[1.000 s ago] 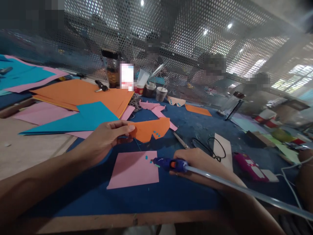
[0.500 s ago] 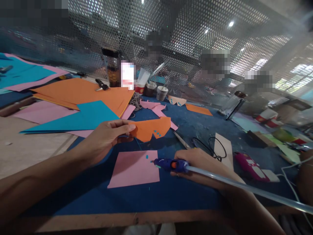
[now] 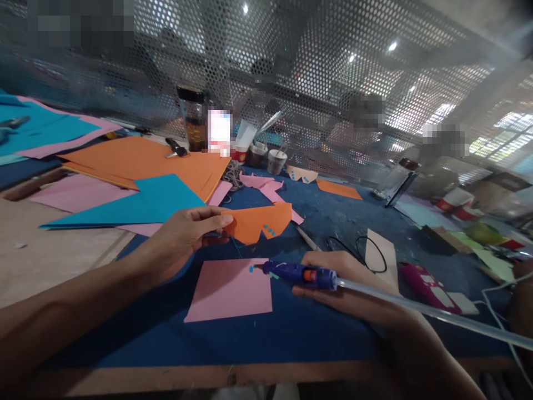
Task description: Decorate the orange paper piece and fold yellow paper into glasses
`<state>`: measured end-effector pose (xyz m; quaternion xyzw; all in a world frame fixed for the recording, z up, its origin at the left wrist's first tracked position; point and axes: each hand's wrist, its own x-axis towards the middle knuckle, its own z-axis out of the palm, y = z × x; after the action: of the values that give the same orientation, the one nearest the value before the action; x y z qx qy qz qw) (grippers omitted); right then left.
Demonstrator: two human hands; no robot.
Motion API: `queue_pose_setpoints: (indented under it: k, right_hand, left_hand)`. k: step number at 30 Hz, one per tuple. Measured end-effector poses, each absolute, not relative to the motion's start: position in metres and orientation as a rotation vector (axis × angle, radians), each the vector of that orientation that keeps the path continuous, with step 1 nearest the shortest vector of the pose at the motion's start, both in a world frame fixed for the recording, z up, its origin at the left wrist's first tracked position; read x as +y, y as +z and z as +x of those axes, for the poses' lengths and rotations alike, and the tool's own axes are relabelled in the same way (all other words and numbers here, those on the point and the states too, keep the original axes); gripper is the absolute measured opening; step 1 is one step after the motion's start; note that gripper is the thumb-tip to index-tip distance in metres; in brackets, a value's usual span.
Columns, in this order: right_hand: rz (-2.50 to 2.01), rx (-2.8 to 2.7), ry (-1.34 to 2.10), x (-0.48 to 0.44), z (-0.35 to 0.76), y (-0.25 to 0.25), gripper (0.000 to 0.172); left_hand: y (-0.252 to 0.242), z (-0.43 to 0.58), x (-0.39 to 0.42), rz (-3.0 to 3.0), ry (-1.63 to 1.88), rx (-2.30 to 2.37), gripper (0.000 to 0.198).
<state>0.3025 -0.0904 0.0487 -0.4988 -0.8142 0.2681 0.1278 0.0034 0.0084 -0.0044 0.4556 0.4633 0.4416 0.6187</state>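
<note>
My left hand point(image 3: 183, 236) pinches an orange paper cut-out point(image 3: 262, 221) with small blue dots, holding it above the blue mat point(image 3: 270, 333). My right hand point(image 3: 345, 280) grips a blue hot glue gun point(image 3: 297, 273) with a long clear glue stick point(image 3: 437, 316) sticking out behind. The gun's nozzle points left, over the top right corner of a pink paper square point(image 3: 231, 289) that carries a small blue dot.
Large orange point(image 3: 141, 158), teal point(image 3: 141, 203) and pink sheets lie at the left. Scissors point(image 3: 310, 240), a black cord loop point(image 3: 362, 250), a pink tool point(image 3: 422, 283), cups point(image 3: 275, 161) and paper scraps lie further back. A perforated metal screen point(image 3: 291, 72) stands behind, with people beyond it.
My right hand lifted the glue gun slightly and shifted it a little to the right. The left hand and the orange cut-out have barely moved.
</note>
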Motion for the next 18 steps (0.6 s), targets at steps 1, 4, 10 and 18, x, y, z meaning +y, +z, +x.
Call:
queue_pose_setpoints:
  k: [1, 4, 10, 18]
  right_hand:
    - [-1.457, -2.331, 0.767, -0.091, 0.3, 0.049, 0.029]
    - [-1.418, -2.214, 0.678, -0.094, 0.29, 0.048, 0.023]
    - [-1.264, -2.202, 0.548, -0.093, 0.278, 0.041, 0.008]
    - [-1.327, -2.267, 0.608, -0.098, 0.274, 0.042, 0.015]
  left_hand:
    - [-0.004, 0.004, 0.008, 1.048, 1.01, 1.064, 0.027]
    - [-0.004, 0.006, 0.006, 1.044, 0.996, 1.051, 0.028]
    - [-0.002, 0.008, 0.002, 1.056, 0.977, 1.038, 0.03]
    - [-0.002, 0.009, 0.0, 1.066, 0.963, 1.001, 0.027]
